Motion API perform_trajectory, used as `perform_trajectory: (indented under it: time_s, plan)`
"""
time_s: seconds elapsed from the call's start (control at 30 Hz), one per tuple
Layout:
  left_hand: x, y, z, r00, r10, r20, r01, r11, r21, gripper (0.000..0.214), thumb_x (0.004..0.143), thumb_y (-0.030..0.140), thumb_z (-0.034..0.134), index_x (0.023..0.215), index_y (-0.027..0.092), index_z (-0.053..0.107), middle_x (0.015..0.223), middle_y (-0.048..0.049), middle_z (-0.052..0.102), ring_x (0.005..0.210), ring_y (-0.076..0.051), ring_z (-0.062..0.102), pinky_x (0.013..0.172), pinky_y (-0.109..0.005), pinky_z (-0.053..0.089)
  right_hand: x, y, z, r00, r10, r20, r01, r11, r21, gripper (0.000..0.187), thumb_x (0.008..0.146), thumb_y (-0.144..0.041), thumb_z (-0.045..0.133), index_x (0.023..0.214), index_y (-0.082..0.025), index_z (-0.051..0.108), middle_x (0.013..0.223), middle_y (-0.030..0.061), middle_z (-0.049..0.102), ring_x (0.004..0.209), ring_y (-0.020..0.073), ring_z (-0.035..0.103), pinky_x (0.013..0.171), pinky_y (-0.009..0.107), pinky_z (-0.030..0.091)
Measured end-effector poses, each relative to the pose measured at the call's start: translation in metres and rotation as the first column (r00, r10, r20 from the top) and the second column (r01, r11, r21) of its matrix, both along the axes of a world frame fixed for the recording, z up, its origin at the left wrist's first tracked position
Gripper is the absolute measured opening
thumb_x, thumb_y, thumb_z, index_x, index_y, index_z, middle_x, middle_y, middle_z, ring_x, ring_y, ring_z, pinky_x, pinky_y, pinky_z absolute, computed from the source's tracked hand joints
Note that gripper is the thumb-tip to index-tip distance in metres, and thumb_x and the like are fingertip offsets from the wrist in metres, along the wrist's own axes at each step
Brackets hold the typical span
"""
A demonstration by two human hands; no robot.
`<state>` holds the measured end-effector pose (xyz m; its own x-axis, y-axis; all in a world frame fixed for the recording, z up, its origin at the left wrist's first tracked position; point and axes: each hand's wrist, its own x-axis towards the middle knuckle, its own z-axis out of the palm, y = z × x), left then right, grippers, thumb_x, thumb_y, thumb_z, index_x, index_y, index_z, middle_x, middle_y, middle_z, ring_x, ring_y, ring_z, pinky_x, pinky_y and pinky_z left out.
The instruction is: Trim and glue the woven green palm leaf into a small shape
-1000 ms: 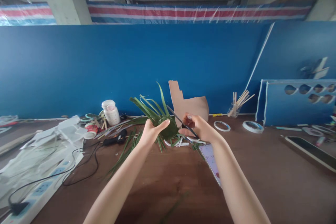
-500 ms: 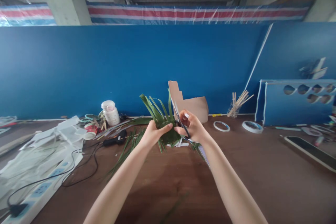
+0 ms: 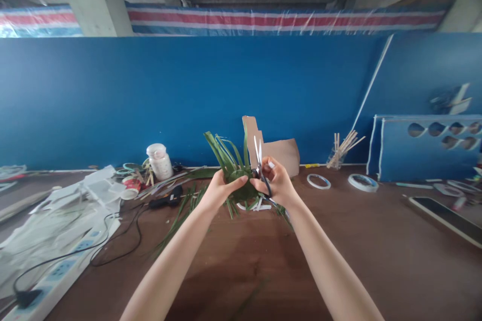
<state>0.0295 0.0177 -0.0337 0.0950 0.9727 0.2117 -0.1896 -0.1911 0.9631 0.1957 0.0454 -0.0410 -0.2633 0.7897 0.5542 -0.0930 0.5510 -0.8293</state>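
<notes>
A bundle of woven green leaf strips (image 3: 238, 183) is gripped by my left hand (image 3: 220, 191), thumb lying across its front. Long loose strips fan upward from it and shorter ends hang below. My right hand (image 3: 276, 183) holds scissors (image 3: 258, 153) with black handles, their blades pointing up and slightly parted, just right of the upright strips. The right thumb and fingertips are close to the bundle's right side; whether they touch it I cannot tell. White paper scraps (image 3: 259, 206) lie on the table behind and below the bundle.
Cut brown cardboard (image 3: 282, 153) leans on the blue partition behind my hands. Left are a white jar (image 3: 159, 162), a black glue gun (image 3: 165, 198), cables and a power strip (image 3: 62, 271). Tape rolls (image 3: 362, 182), wooden sticks (image 3: 342, 149) and a phone-like slab (image 3: 448, 218) are right.
The scissors have swung more upright, and their blades now show as two parted tips. My left hand keeps its hold on the leaf bundle almost unmoved.
</notes>
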Motion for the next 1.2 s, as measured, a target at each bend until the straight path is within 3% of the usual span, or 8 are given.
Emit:
perform_trajectory:
  time_s: [0.3, 0.4, 0.57, 0.73, 1.2]
  plan:
    - [0.002, 0.003, -0.004, 0.987, -0.055, 0.153, 0.059, 0.998, -0.024, 0.038, 0.061, 0.030, 0.079, 0.089, 0.011, 0.063, 0.084, -0.0076, 0.071, 0.074, -0.020, 0.067, 0.070, -0.031, 0.053, -0.009, 0.003, -0.009, 0.984, -0.104, -0.144, 0.108, 0.994, 0.023, 0.038, 0.057, -0.018, 0.076, 0.078, -0.022, 0.045, 0.066, -0.0045, 0.054, 0.057, 0.0099, 0.051, 0.052, 0.021, 0.042]
    - [0.001, 0.005, -0.005, 0.986, -0.061, 0.156, 0.063, 0.998, -0.009, 0.038, 0.062, 0.030, 0.078, 0.090, 0.011, 0.062, 0.083, -0.0076, 0.071, 0.072, -0.020, 0.067, 0.070, -0.031, 0.053, -0.012, 0.001, -0.008, 0.972, -0.173, -0.160, 0.180, 0.983, 0.029, 0.037, 0.057, -0.019, 0.077, 0.078, -0.022, 0.046, 0.066, -0.0037, 0.056, 0.058, 0.0110, 0.054, 0.053, 0.022, 0.045]
    - [0.000, 0.006, -0.006, 0.993, -0.054, 0.105, 0.054, 0.999, 0.001, 0.038, 0.060, 0.031, 0.079, 0.089, 0.011, 0.063, 0.084, -0.0078, 0.071, 0.074, -0.021, 0.067, 0.071, -0.032, 0.053, -0.013, -0.006, 0.000, 0.895, -0.306, -0.326, 0.334, 0.942, 0.035, 0.034, 0.062, -0.024, 0.074, 0.075, -0.022, 0.042, 0.066, -0.0027, 0.062, 0.059, 0.0144, 0.062, 0.055, 0.026, 0.051]
    - [0.002, 0.006, -0.006, 0.996, -0.053, 0.070, 0.053, 0.999, 0.005, 0.039, 0.059, 0.031, 0.079, 0.089, 0.010, 0.064, 0.084, -0.0081, 0.071, 0.077, -0.022, 0.067, 0.071, -0.032, 0.053, -0.015, -0.011, 0.003, 0.887, -0.267, -0.377, 0.316, 0.946, 0.071, 0.035, 0.063, -0.020, 0.073, 0.077, -0.023, 0.041, 0.067, -0.0034, 0.063, 0.059, 0.0146, 0.064, 0.052, 0.026, 0.052]
    - [0.001, 0.005, -0.006, 0.998, -0.059, 0.017, 0.058, 0.997, 0.048, 0.040, 0.060, 0.031, 0.078, 0.091, 0.009, 0.065, 0.084, -0.0089, 0.071, 0.077, -0.022, 0.067, 0.072, -0.032, 0.053, -0.006, -0.005, -0.002, 0.911, -0.290, -0.292, 0.332, 0.938, 0.103, 0.030, 0.065, -0.022, 0.072, 0.078, -0.022, 0.046, 0.072, 0.0009, 0.069, 0.064, 0.0166, 0.066, 0.059, 0.028, 0.055]
